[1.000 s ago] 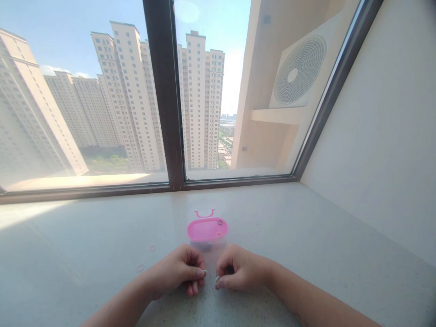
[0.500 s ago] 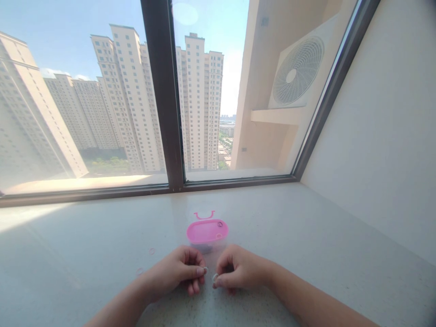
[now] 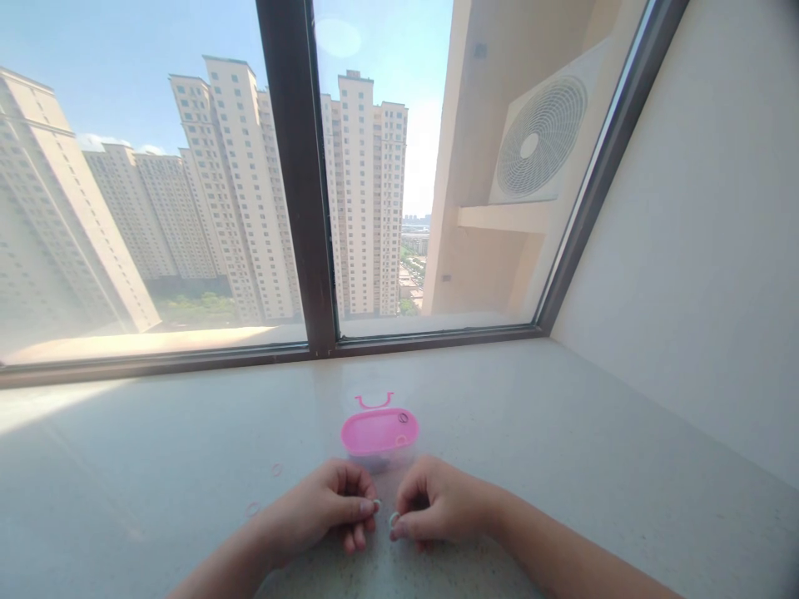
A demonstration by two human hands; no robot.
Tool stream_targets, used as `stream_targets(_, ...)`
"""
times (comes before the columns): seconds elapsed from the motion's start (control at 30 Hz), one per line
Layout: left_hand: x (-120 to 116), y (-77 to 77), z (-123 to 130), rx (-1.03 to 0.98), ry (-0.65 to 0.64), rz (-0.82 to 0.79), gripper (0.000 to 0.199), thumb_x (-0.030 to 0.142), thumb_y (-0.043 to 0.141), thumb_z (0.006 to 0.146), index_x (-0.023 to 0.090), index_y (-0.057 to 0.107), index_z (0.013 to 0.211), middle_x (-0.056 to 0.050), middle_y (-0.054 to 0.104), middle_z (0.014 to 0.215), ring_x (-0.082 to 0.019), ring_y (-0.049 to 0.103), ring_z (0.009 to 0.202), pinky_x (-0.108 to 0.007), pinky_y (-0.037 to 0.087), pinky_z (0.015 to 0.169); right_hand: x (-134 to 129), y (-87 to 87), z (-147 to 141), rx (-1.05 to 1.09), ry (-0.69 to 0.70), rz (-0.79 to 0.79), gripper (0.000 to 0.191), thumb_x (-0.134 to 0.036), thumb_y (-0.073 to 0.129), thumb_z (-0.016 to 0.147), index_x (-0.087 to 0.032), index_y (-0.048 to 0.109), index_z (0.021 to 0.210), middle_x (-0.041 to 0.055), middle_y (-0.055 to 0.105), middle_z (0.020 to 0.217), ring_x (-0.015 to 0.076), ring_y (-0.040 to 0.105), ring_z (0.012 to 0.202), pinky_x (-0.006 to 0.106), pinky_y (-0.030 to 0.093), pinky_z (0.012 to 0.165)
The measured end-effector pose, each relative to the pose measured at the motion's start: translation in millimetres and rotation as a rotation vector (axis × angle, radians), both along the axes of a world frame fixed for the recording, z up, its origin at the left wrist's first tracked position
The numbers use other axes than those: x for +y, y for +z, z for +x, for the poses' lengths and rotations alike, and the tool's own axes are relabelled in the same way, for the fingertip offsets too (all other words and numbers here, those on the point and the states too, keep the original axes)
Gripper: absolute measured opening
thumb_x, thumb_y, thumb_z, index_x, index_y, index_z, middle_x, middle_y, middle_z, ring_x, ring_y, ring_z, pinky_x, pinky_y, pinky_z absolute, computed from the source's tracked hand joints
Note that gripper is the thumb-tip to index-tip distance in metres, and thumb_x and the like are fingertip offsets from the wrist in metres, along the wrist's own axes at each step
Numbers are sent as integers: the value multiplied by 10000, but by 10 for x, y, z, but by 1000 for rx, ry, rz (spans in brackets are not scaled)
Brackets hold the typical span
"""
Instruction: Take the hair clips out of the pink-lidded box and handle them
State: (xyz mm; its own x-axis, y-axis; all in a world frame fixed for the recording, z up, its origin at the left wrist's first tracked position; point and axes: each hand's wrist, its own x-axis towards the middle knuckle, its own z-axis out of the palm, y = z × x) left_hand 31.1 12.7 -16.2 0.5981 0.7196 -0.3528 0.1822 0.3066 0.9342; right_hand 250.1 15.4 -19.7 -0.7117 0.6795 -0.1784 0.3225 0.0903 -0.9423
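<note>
A pale speckled stone sill [image 3: 549,408] runs along the foot of a wide window, its dark brown frame [image 3: 300,166] split by one upright bar. A plain pale wall [image 3: 680,249] rises along the sill's right edge. Beyond the glass stand cream high-rise apartment towers [image 3: 237,191] under blue sky [image 3: 125,66], and an outdoor air-conditioner unit [image 3: 540,137] sits on a ledge [image 3: 505,218] at right. Sunlight brightens the sill's far left.
</note>
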Motion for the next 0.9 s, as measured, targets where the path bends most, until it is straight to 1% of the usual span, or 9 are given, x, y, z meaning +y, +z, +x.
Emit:
stream_targets(0.17,-7,-13,-2,-8,-5,4,290,377,714,685,135,566,746,9,618,593,-84,555,491,-196,396,478,0,1,-1,2,6,-14,202,-298,694,712,-96,696,695,-10,564,530,64,500,447,154,376,429)
stream_targets(0.5,-8,-21,-1,-15,-4,8,273,343,710,677,129,559,752,13,618,603,-84,554,488,-199,402,476,4,-41,3,-14,7,28,229,-317,687,718,-89,706,724,-4,573,551,54,480,452,141,356,420)
stream_targets(0.67,-9,-43,-8,-8,13,4,259,331,702,684,136,544,749,25,598,543,-82,546,472,-191,387,468,10,-62,-1,-16,11,38,227,-318,683,720,-96,718,750,-7,572,553,48,463,447,140,350,423)
stream_targets(0.77,-1,-60,-11,-22,16,2,274,336,715,667,139,540,743,26,596,547,-84,550,476,-191,383,465,10,-70,-8,-16,0,21,228,-312,686,713,-95,725,773,-5,571,557,55,474,448,146,361,424)
stream_targets(0.9,0,-63,-11,-21,15,5,292,351,721,659,140,539,748,24,601,557,-84,548,476,-193,381,464,11,-60,-13,-21,3,43,223,-305,685,715,-95,728,777,-7,568,550,52,466,444,141,349,418)
